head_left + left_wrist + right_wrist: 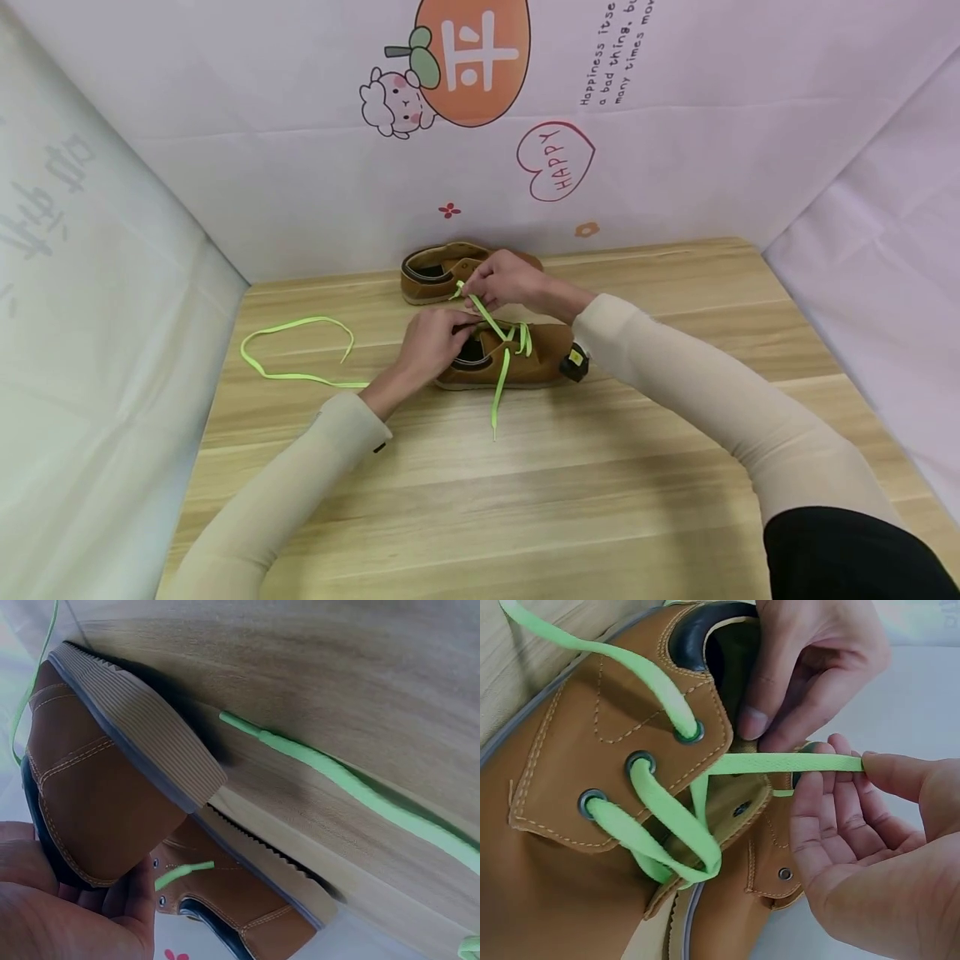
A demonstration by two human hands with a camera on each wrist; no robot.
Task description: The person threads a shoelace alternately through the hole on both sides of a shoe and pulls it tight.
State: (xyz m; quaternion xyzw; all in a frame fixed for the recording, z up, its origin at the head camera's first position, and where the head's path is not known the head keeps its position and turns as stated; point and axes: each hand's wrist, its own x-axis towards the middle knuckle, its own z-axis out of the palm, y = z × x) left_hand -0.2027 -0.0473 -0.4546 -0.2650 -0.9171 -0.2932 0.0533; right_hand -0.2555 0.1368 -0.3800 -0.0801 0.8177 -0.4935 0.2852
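Note:
A brown shoe (551, 340) with a bright green shoelace (501, 387) lies on the table, toe to the right. My left hand (431, 342) holds its opening, thumb and fingers pinching the upper near the tongue, as the left hand (817, 667) shows in the right wrist view. Between thumb and fingers, my right hand (510, 279) pinches one lace end, drawn taut from the shoe. The lace (679, 817) passes through several eyelets on the near flap; its other end hangs over the shoe's side. Behind stands a second brown shoe (423, 292), partly hidden by my right hand.
A loose green lace (285, 377) curves across the wooden table (480, 517) left of the shoes, running behind my left wrist. White printed cloth (300, 183) rises behind the table and at both sides. A black block (574, 363) with a yellow mark sits below the right cuff.

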